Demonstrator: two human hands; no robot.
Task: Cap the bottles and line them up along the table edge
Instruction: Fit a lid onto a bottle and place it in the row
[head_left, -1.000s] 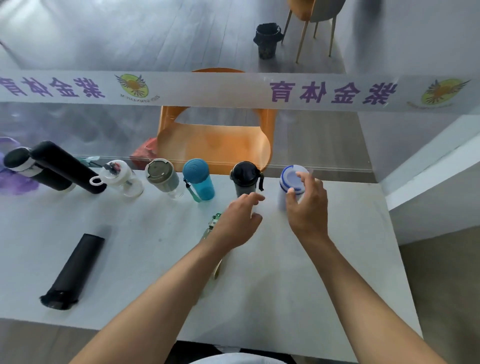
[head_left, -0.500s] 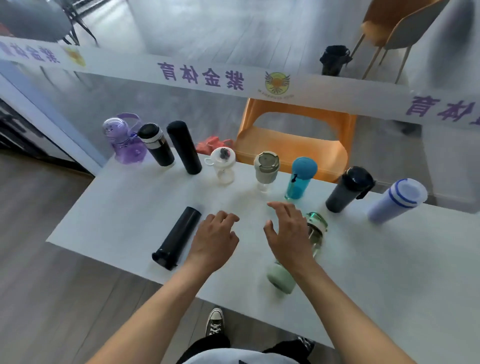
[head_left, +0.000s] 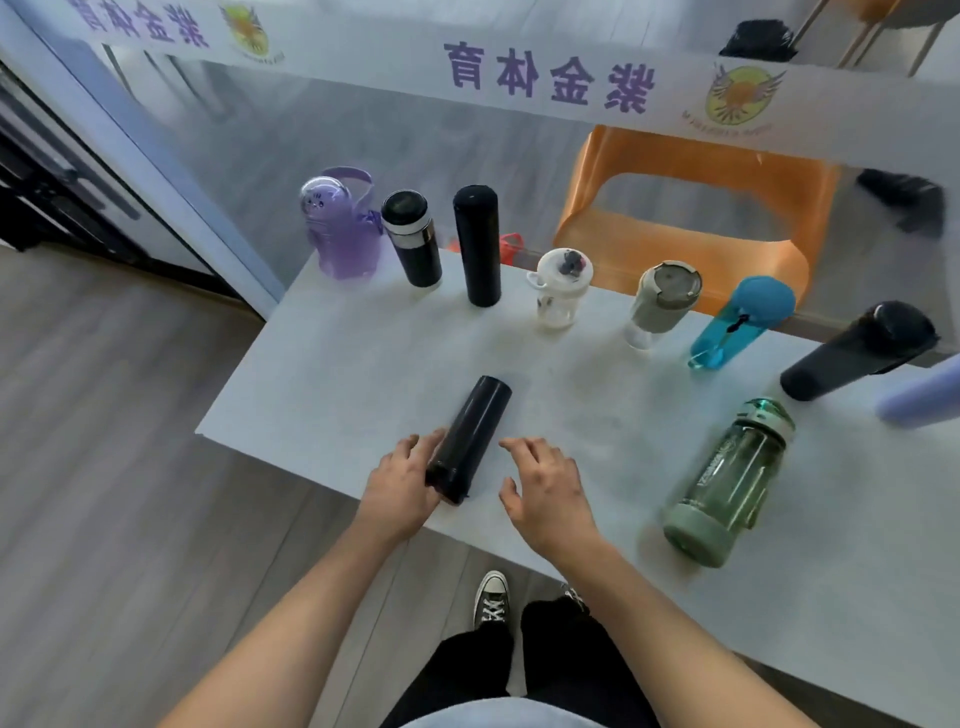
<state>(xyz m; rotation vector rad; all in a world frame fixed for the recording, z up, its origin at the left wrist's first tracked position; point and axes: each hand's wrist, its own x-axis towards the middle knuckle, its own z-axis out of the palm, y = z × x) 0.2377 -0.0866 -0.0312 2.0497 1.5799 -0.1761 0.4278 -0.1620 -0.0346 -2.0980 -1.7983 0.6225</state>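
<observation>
Nearest: black trousers and a sneaker (head_left: 491, 597) on wood floor below the table (head_left: 332, 364) near edge. Both forearms reaching in over that edge.

Left hand (head_left: 400, 478) against the lower end of a lying black flask (head_left: 470, 434), fingers (head_left: 423, 447) curled loosely on its left side, touching; full grip not clear, thumb hidden. Right hand (head_left: 545, 486) just beside the flask on its right, palm down, fingers spread and slightly bent, holding nothing, not touching it. Flask flat on the table, lower end near the front edge, pointing away and a bit right.

Right of the hands, well apart: green clear bottle (head_left: 727, 483) lying on its side, cap end away, blurred.

Far edge, standing in a row left to right: purple bottle (head_left: 337, 228) with handle, short black tumbler (head_left: 410, 236), tall black flask (head_left: 477, 244), small white cup-bottle (head_left: 558, 288), grey bottle (head_left: 662, 299), blue bottle (head_left: 740, 322), dark bottle (head_left: 857, 351), all capped as far as visible. Pale lilac bottle (head_left: 919, 400) cut off at right frame edge.

Beyond the table: orange chair (head_left: 696, 208), glass partition with white banner (head_left: 519, 78) and purple characters.
</observation>
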